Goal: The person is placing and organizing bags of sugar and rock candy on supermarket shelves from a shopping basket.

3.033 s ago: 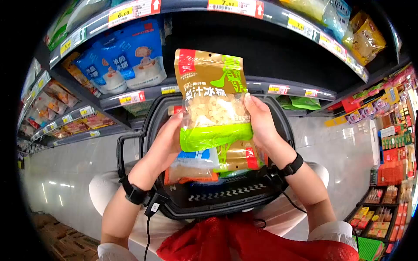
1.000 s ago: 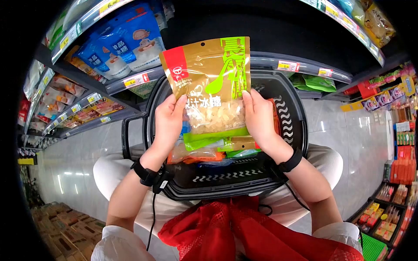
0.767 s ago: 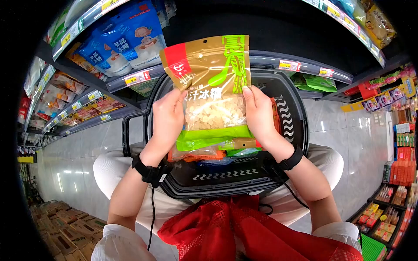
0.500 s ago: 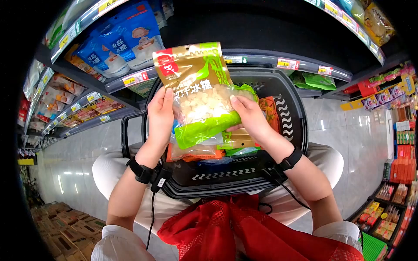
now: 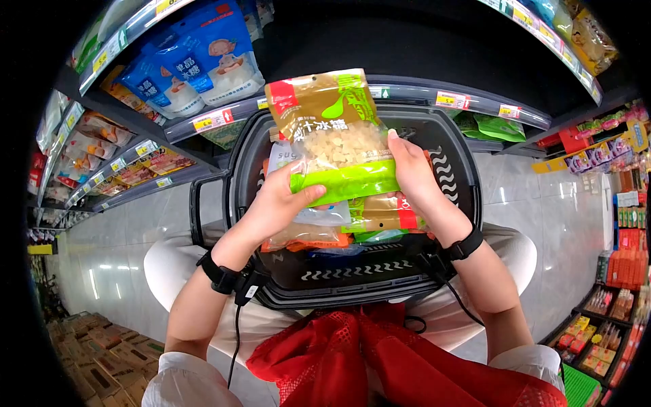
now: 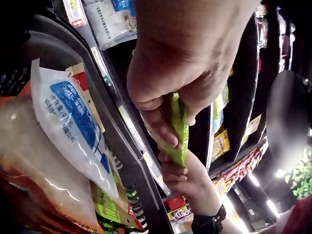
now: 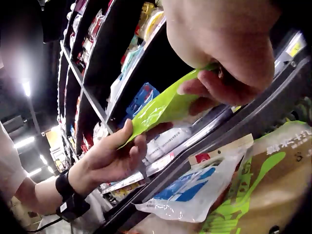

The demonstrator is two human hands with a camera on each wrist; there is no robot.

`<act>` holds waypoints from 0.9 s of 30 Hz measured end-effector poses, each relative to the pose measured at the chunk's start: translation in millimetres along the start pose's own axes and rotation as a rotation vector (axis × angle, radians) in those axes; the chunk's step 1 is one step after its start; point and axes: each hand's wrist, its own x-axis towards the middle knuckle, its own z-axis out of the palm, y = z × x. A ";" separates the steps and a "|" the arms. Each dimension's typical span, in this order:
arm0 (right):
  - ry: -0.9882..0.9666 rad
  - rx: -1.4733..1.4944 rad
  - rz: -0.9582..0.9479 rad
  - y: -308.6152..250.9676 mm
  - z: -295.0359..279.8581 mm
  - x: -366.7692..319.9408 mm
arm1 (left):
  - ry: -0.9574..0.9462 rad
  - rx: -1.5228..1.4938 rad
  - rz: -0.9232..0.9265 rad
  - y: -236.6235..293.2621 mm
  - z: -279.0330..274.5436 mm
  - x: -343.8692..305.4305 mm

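Observation:
Both hands hold a bag of rock sugar point(image 5: 342, 136), gold and red at the top, lime green at the bottom, with pale lumps behind a see-through window. My left hand point(image 5: 277, 203) pinches its lower left corner, thumb across the green band. At the right edge, my right hand point(image 5: 415, 169) grips it with the thumb on the front. In both wrist views the green bottom shows edge-on between the fingers. Below the bag is a black shopping basket point(image 5: 352, 293). In it lie a white and blue bag point(image 6: 73, 126), another gold and green bag point(image 7: 273, 180) and an orange-edged bag point(image 5: 305, 239).
A dark shelf with a price rail point(image 5: 413, 91) curves behind the basket. Blue sugar bags point(image 5: 203, 64) stand on it at left. Packets point(image 5: 597, 230) line a display at right, and cardboard boxes point(image 5: 108, 359) lie on the floor at lower left. The basket rests between the knees.
The bag, held higher and upright a second ago, has come lower and swung left, then back right. The left hand has shifted from its side down to the bottom corner.

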 end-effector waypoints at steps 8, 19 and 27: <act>0.176 0.196 -0.241 -1.1 8.8 -4.1 | 0.049 0.084 0.014 16.5 -4.7 0.7; 0.050 0.100 0.279 0.7 -9.4 -3.8 | 0.027 -0.301 -0.311 1.7 -9.2 4.1; -0.136 0.470 0.290 -26.4 -18.8 -25.5 | -0.036 -0.531 -0.284 18.5 -8.8 -10.2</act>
